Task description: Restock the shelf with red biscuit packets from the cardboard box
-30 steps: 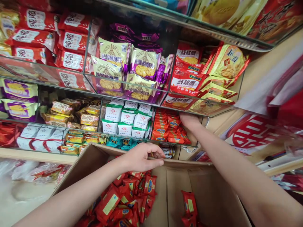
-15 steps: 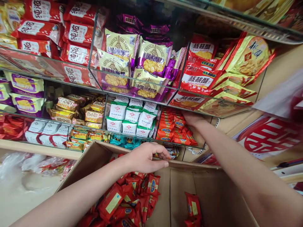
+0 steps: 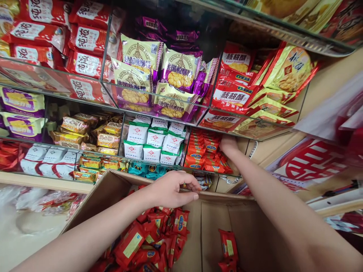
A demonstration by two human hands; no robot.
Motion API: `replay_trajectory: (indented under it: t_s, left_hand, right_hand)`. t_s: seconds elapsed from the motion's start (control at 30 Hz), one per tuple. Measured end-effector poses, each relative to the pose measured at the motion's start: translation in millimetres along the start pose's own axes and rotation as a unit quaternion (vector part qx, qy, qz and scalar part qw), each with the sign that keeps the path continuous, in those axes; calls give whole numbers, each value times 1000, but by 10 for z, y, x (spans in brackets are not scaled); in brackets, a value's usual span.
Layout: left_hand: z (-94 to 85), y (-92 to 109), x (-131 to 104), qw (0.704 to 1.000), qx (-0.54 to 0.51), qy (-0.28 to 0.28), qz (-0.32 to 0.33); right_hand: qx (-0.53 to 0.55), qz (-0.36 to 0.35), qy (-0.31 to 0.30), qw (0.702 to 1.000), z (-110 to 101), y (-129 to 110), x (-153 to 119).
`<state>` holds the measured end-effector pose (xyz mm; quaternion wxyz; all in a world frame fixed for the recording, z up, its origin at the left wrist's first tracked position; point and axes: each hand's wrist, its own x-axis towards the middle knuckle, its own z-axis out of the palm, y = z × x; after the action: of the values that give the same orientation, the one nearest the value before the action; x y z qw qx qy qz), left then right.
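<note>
My left hand [image 3: 176,189] hovers over the far edge of a cardboard box [image 3: 215,219]. Its fingers curl loosely with the thumb apart, and nothing shows between them. Below it, many small red snack packets [image 3: 134,241] fill the box's left part, while a few more red packets [image 3: 228,245] lie to the right. My right hand [image 3: 228,142] reaches into a low shelf compartment, beside stacked orange-red packets [image 3: 197,151]. The shelf above and the packets hide its fingers, so what they hold cannot be seen.
White-and-green packets [image 3: 153,139] fill the neighbouring compartment. Above, a clear shelf front [image 3: 159,100] runs before purple-and-cream biscuit packs [image 3: 181,70] and red walnut biscuit packs [image 3: 234,94]. Plastic bags [image 3: 36,202] lie at lower left. A red-and-white printed sheet [image 3: 312,162] is on the right.
The whole view has shifted slightly, so the shelves appear a little further left. My right hand stays in the compartment and my left hand keeps its pose over the box edge.
</note>
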<state>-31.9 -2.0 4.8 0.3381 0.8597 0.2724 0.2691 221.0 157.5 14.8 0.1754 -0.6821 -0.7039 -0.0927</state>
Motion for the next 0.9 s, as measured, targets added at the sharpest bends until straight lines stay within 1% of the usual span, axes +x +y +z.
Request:
replay_trajectory:
  t_s: [0.17,0.37,0.43,0.53,0.6,0.67,0.77,0.9]
  left_hand:
    - [-4,12,1,1000,3,4,3]
    - [-1,1,9,1000,5,2,3]
    - [5,-10,4,1000,7,5,6]
    - [6,-16,-5,1000,14,5,10]
    - [0,-12,-8,1000,12,4,8]
    - [-8,-5,-9,1000,6,3,3]
    - [-17,5,-5,1000,0,1,-1]
    - [-15,10,-1,1000,-4,-5,-15]
  right_hand:
    - [-6,60,-21,998,2,-10,-121]
    - [23,77,-38,996,-60,-31,-186]
    - [43,77,-28,996,-100,-52,-266]
    - [86,75,-19,993,-148,-74,-463]
    - [123,73,-31,989,-151,-73,-588]
    - [162,74,-51,983,-126,-64,-657]
    - [211,86,-72,971,-52,-48,-631]
    - [247,101,-84,960,44,-48,-474]
